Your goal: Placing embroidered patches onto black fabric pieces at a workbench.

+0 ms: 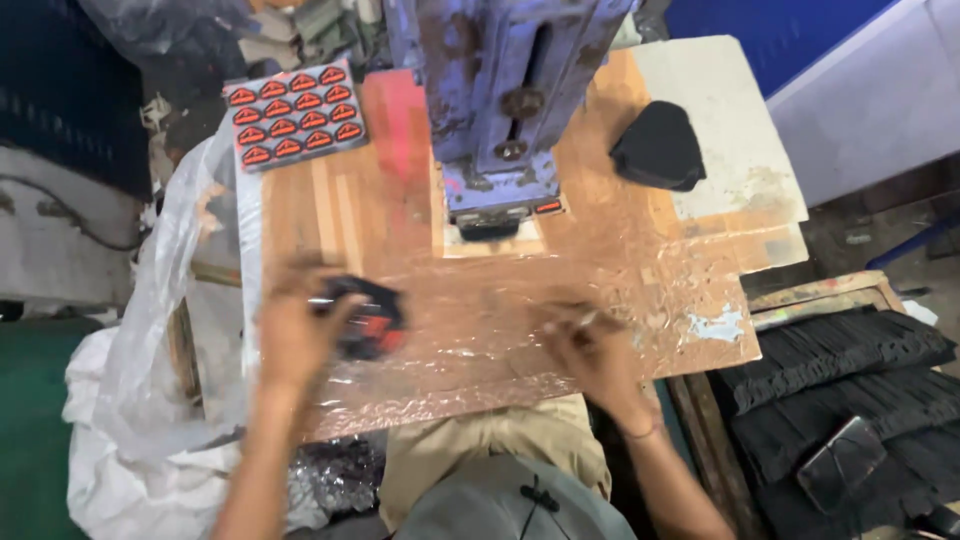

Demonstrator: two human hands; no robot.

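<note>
Left hand (295,335) is clamped around a black fabric piece with a red patch (368,320) on the tabletop (500,330), right hand (590,350) is blurry, fingers curled, maybe pinching something tiny, can't tell. Looks like the loading step to me; next it'd need lining up under the blue press head (500,110).

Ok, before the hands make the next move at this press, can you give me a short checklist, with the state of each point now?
1. Both hands away from under the press head: ok; they are at the near side of the table.
2. Left hand has hold of the black piece: ok, but blurred, so the exact grip is unclear.
3. Right hand holds something small: cannot tell, it is blurred.
4. Space under the press head is free: cannot tell; the gap is dark.
5. Sheet of red labels lies flat, apart from the press: ok.
6. Black stack at the far right lies clear of the press: ok.
</note>
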